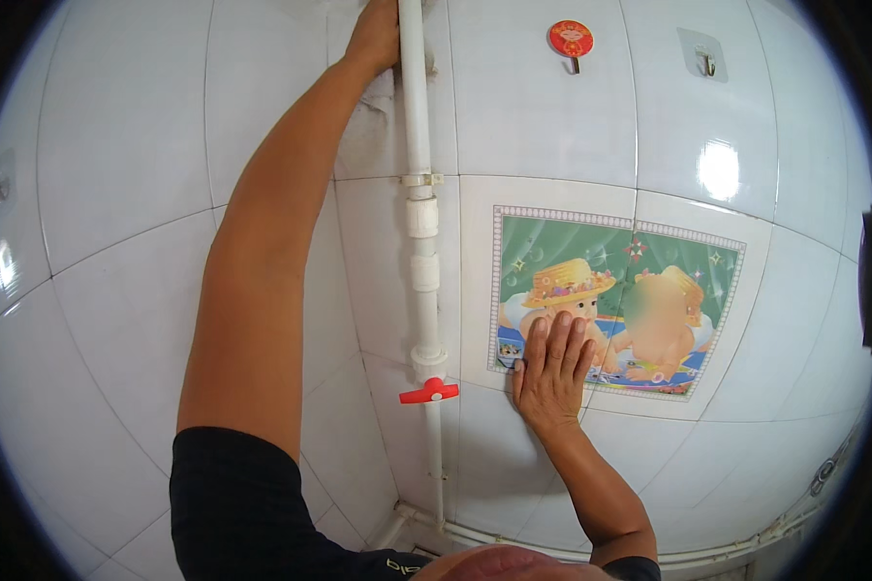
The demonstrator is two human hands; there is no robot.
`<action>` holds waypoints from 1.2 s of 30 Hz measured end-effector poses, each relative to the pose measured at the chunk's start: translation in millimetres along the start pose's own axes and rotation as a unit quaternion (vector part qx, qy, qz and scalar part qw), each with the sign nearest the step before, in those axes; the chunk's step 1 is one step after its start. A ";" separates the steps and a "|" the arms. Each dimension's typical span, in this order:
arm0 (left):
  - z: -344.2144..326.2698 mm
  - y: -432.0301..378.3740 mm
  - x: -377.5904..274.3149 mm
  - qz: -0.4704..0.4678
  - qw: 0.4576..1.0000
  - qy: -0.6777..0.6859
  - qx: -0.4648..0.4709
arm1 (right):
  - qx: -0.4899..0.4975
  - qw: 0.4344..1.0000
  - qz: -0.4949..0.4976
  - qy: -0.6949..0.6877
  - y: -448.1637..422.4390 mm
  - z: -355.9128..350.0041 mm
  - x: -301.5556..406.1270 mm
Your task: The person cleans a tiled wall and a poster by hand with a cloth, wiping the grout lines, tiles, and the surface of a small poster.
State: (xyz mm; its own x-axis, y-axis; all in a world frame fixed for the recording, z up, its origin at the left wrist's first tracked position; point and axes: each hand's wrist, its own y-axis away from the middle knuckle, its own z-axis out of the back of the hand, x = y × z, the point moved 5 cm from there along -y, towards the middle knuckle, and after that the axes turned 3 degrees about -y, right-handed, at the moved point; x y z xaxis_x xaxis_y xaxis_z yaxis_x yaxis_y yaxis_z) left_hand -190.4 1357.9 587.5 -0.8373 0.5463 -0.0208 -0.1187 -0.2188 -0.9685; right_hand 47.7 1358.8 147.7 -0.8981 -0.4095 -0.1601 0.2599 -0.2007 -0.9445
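High up at the picture's top edge, my left hand (376,36) is against the left side of a white plastic water pipe (416,109). Its fingers are hidden by the pipe and the frame edge, so I cannot tell whether it grips anything. Grey stains (363,134) mark the wall just below that hand. My right hand (554,378) lies flat on the wall with its fingers spread. Its fingertips cover part of a decorative tile picture (567,225) of babies in straw hats. A red-handled valve (430,391) sits lower on the pipe, left of my right hand.
A pipe clip (421,179) and white couplings (423,218) are on the pipe. A round red hook (571,40) and a clear adhesive hook (705,58) are on the white tiles, another hook (0,190) at far left. Horizontal pipes (690,558) run along the bottom.
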 end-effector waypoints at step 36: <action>-73.8 131.6 -83.3 -0.129 0.983 -0.126 -0.025 | 0.027 0.998 0.013 -0.064 6.0 -9.0 -12.1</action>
State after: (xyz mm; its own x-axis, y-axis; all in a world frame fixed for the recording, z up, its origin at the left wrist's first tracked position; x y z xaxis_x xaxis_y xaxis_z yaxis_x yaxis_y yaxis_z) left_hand -96.9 1343.3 443.4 -0.8892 0.3589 0.2838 -0.3236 -0.0548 -0.9446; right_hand 57.0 1370.6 141.4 -0.8394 -0.5243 -0.1432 0.3041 -0.2349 -0.9232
